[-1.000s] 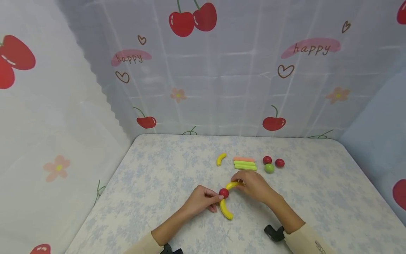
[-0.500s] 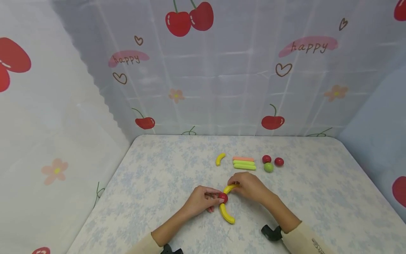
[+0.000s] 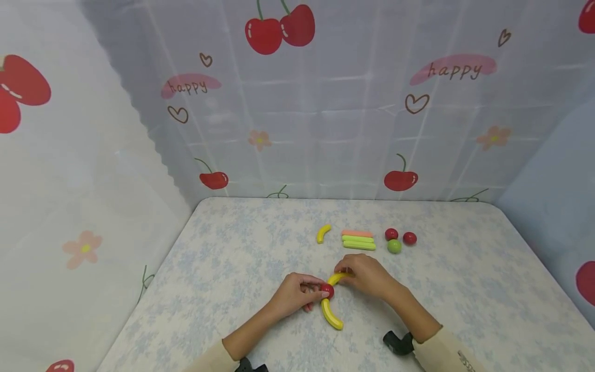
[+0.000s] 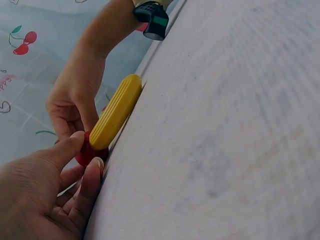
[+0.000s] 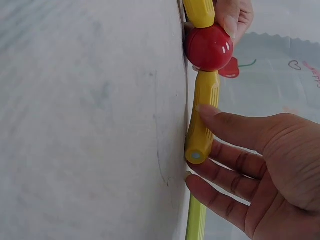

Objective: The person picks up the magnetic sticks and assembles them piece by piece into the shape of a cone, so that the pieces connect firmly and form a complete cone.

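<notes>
Near the middle of the table, my left hand (image 3: 295, 295) pinches a glossy red ball (image 3: 329, 289) between thumb and fingers. A curved yellow rod (image 3: 332, 316) extends from the ball toward me. On the far side, my right hand (image 3: 367, 275) holds a second curved yellow rod (image 5: 204, 95) by thumb and fingers, its inner end against the ball. A pale round spot shows on this rod's outer end in the right wrist view. The left wrist view has the nearer ribbed rod (image 4: 116, 112) in front, partly covering the ball.
Further back lie a shorter yellow curved rod (image 3: 323, 233), an orange stick (image 3: 357, 233) and two lime-green sticks (image 3: 359, 245). Right of them are two red balls (image 3: 410, 238) and a green ball (image 3: 394, 246). A printed curtain (image 3: 316, 124) hangs behind the table.
Both hands have drawn the ball and the rods slightly toward me, and my right hand has shifted a little left. The ball and the far rod are still gripped.
</notes>
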Demonstrator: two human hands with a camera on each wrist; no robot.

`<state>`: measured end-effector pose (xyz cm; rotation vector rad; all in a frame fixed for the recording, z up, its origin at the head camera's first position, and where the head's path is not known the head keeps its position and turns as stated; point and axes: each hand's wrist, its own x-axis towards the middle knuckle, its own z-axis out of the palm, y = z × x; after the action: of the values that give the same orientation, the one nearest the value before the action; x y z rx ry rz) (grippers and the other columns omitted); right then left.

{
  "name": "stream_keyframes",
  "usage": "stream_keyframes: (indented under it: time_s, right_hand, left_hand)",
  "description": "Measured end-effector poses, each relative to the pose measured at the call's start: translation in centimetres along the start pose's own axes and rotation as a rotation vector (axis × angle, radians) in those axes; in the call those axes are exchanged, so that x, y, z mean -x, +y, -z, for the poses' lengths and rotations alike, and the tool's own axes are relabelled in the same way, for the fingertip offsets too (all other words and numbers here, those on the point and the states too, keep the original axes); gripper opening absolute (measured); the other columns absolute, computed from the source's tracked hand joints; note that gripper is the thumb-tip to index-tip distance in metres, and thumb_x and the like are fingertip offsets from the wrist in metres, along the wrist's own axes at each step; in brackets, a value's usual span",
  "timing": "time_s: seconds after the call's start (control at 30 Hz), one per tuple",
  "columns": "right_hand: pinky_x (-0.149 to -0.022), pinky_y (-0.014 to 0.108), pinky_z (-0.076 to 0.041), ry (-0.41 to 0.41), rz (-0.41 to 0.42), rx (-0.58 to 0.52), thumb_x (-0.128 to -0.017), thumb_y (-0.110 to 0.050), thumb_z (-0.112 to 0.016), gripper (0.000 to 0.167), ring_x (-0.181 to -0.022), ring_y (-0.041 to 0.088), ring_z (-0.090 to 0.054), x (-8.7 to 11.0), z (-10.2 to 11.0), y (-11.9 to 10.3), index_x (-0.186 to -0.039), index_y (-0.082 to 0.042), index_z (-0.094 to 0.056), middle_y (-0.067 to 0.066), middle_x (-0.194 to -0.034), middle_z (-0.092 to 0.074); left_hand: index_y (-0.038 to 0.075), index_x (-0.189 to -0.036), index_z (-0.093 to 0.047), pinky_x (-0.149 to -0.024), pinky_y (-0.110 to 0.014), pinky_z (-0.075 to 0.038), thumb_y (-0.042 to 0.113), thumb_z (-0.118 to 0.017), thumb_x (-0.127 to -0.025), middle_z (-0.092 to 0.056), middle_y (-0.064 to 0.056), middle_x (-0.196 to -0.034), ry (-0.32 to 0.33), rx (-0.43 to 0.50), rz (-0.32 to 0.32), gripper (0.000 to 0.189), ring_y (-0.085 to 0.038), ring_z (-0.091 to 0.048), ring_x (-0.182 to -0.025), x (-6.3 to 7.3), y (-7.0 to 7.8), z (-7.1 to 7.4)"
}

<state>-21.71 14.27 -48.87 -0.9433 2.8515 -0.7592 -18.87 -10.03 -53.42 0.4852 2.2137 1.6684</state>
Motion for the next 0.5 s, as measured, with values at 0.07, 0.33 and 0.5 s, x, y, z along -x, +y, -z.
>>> stream_keyframes:
  time_s: [0.07,0.33,0.5]
  right_hand:
    - [-0.07,0.026,-0.051,-0.002,0.003,0.0,-0.082,-0.015,-0.086,0.023,-0.078,0.008,-0.06,0.1,0.1,0.2,-0.103,-0.014,-0.077,-0.009,-0.089,-0.069]
    - [-0.072,0.027,-0.052,0.023,-0.067,-0.037,-0.083,-0.013,-0.085,0.026,-0.084,0.012,-0.063,0.3,1.9,0.5,-0.108,-0.013,-0.077,-0.006,-0.098,-0.073]
    - [-0.071,0.027,-0.054,0.062,-0.061,-0.039,-0.085,-0.009,-0.082,0.026,-0.087,0.016,-0.065,0.7,3.4,0.9,-0.11,-0.009,-0.076,0.001,-0.104,-0.075]
  left_hand:
    - [0.012,-0.111,-0.078,-0.045,-0.025,-0.053,0.03,-0.08,-0.09,-0.072,-0.003,-0.079,-0.004,0.0,-0.002,0.028,-0.012,-0.06,-0.048,-0.1,-0.1,0.0]
    - [0.014,-0.111,-0.078,-0.046,-0.026,-0.053,0.031,-0.08,-0.09,-0.07,-0.002,-0.078,-0.004,-0.01,-0.018,0.027,-0.013,-0.059,-0.048,-0.5,-0.1,0.1]
    - [0.013,-0.109,-0.078,-0.047,-0.027,-0.054,0.031,-0.08,-0.09,-0.071,-0.003,-0.078,-0.013,-0.019,0.006,0.026,-0.013,-0.06,-0.048,-0.1,0.0,0.0]
